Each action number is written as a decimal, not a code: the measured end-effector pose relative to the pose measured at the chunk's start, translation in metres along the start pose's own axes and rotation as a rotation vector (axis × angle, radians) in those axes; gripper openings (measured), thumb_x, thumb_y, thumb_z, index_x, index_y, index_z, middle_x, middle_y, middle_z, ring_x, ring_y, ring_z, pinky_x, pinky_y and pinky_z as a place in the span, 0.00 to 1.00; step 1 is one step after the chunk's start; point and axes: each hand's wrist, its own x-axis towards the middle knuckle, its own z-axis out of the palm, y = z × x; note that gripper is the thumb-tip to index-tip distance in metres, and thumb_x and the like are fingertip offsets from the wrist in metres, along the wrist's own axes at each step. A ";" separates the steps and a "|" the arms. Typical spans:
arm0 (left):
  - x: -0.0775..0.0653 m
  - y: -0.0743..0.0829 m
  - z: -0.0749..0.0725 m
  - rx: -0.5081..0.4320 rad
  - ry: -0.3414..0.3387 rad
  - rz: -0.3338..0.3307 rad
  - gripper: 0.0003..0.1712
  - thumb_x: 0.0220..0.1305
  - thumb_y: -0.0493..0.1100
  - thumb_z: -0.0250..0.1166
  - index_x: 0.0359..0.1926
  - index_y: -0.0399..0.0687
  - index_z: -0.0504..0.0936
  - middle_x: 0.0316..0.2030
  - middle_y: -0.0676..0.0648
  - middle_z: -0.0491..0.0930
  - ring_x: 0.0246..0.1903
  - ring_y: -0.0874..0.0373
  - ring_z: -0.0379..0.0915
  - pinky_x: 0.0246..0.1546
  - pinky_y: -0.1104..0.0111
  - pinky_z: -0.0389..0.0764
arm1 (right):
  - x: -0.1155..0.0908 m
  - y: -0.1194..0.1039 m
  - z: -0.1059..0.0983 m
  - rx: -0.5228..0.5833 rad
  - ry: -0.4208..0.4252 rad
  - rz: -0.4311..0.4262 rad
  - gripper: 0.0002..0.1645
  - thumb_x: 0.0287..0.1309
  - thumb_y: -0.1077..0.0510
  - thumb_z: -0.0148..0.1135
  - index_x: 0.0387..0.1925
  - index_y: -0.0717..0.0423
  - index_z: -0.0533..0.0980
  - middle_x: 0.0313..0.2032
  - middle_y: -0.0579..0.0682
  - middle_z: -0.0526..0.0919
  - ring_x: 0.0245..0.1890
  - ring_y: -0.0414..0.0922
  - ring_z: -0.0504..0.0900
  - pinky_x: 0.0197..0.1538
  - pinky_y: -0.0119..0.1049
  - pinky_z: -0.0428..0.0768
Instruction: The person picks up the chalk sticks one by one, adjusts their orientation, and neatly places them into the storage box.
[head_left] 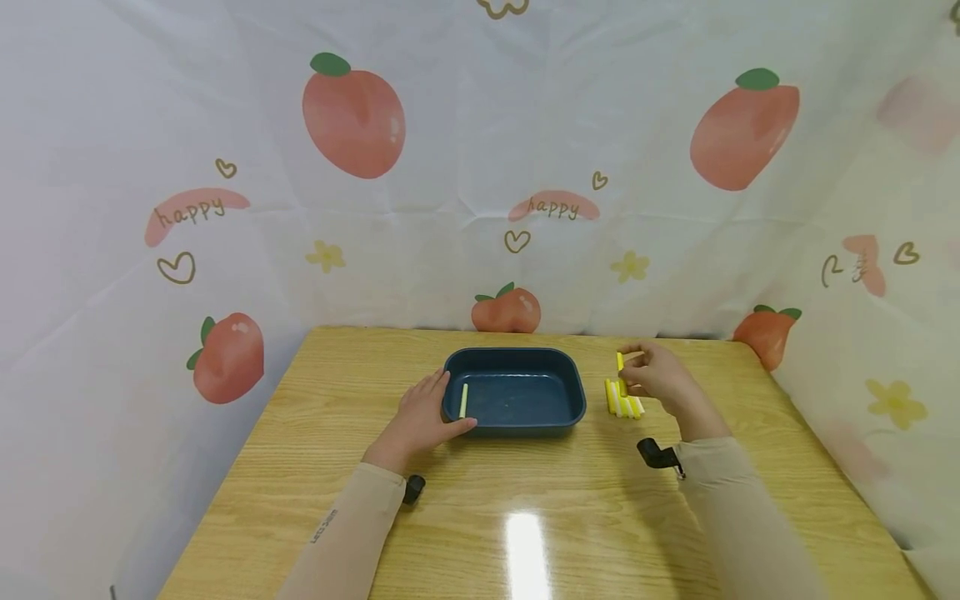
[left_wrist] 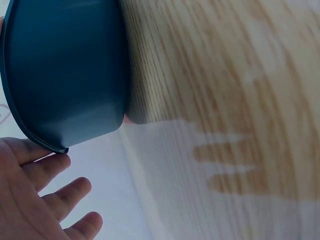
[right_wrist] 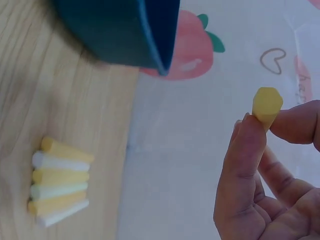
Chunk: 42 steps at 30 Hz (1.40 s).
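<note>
A dark blue rectangular dish (head_left: 525, 402) stands on the table with one pale yellow-green chalk stick (head_left: 463, 402) lying in its left end. My left hand (head_left: 422, 417) holds the dish's left end, thumb at the front rim and fingers at the side. In the left wrist view the fingertips (left_wrist: 59, 162) meet the rim while other fingers spread away from it. Between thumb and index finger, my right hand (head_left: 660, 379) pinches a yellow chalk stick (right_wrist: 267, 104), raised above the table. Below that hand lies a row of several yellow, white and pale green chalk sticks (head_left: 627, 407).
The wooden table (head_left: 465, 517) extends around the dish, with a bright light reflection near its front. A white cloth (head_left: 450, 150) printed with fruit, hearts and flowers hangs behind and at both sides. Each wrist carries a small black camera (head_left: 657, 454).
</note>
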 end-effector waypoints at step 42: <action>-0.003 0.002 0.000 -0.024 0.005 -0.014 0.62 0.59 0.72 0.65 0.79 0.40 0.49 0.78 0.40 0.48 0.76 0.40 0.43 0.73 0.43 0.46 | 0.025 -0.059 0.104 0.220 -0.093 -0.092 0.28 0.65 0.69 0.60 0.65 0.66 0.65 0.38 0.55 0.76 0.33 0.46 0.80 0.39 0.39 0.85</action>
